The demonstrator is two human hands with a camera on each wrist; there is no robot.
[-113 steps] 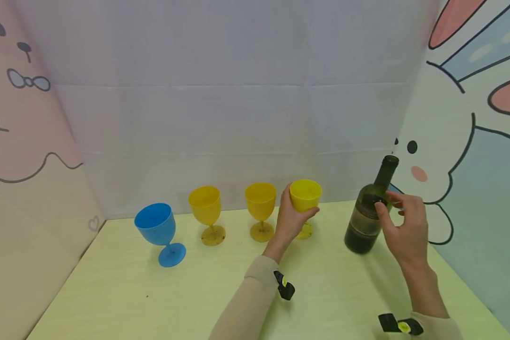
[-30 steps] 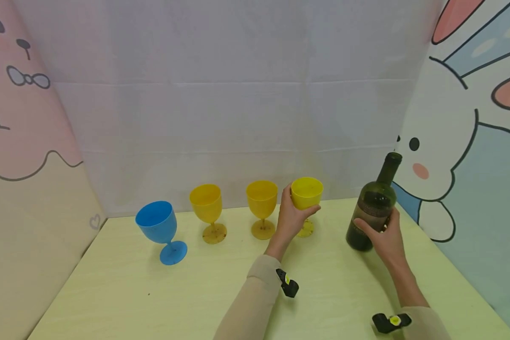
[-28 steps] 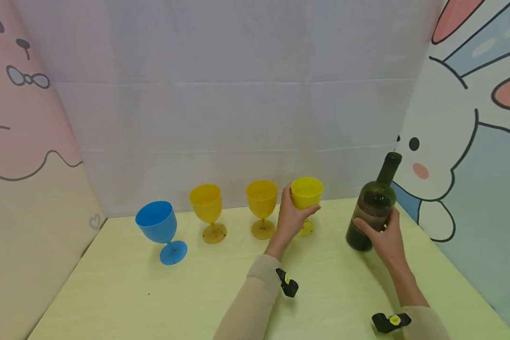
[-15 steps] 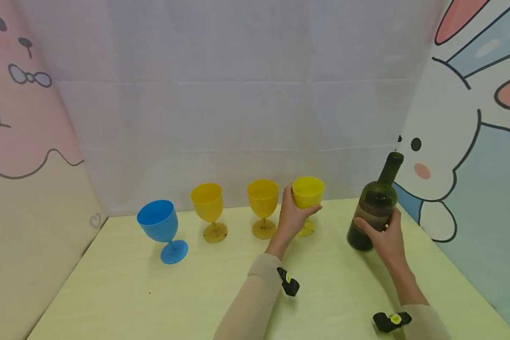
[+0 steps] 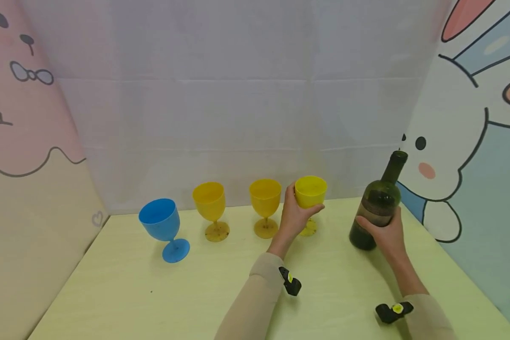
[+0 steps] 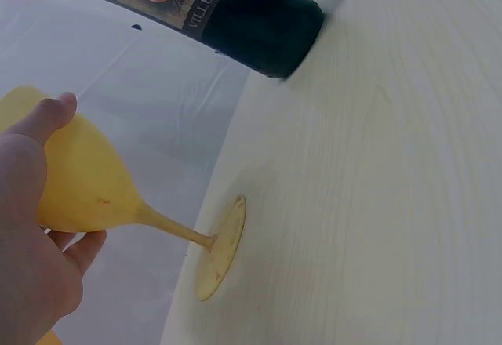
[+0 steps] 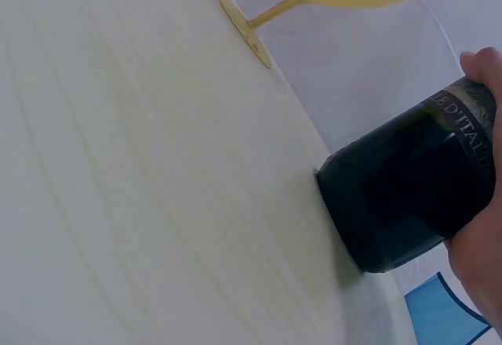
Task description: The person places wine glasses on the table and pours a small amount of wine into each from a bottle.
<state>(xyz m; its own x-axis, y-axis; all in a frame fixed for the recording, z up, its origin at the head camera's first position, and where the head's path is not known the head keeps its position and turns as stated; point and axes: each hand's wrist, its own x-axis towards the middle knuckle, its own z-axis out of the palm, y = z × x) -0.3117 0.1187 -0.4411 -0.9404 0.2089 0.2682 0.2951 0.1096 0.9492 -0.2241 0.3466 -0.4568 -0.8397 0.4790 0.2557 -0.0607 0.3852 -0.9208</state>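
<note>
My left hand [image 5: 294,216] holds the bowl of the rightmost yellow goblet [image 5: 310,193], thumb on the near side. In the left wrist view the foot of that goblet [image 6: 221,251] rests on the table. To the right, my right hand [image 5: 387,236] grips the lower body of a dark green wine bottle [image 5: 378,198], around its label. The right wrist view shows the base of the bottle [image 7: 400,196] at the tabletop; whether it fully touches is hard to tell. The bottle's mouth points up. Part of the label lies behind my fingers.
Two more yellow goblets, a middle one [image 5: 265,198] and one further left [image 5: 209,203], stand upright along the back of the table [image 5: 187,297]. A blue goblet [image 5: 160,222] stands at the left end. A white cloth wall [image 5: 238,108] rises behind, with printed side panels.
My right hand has gone from loosely spread beside the bottle's shoulder to gripping its lower body. The left hand keeps its hold on the goblet. The head view has shifted slightly.
</note>
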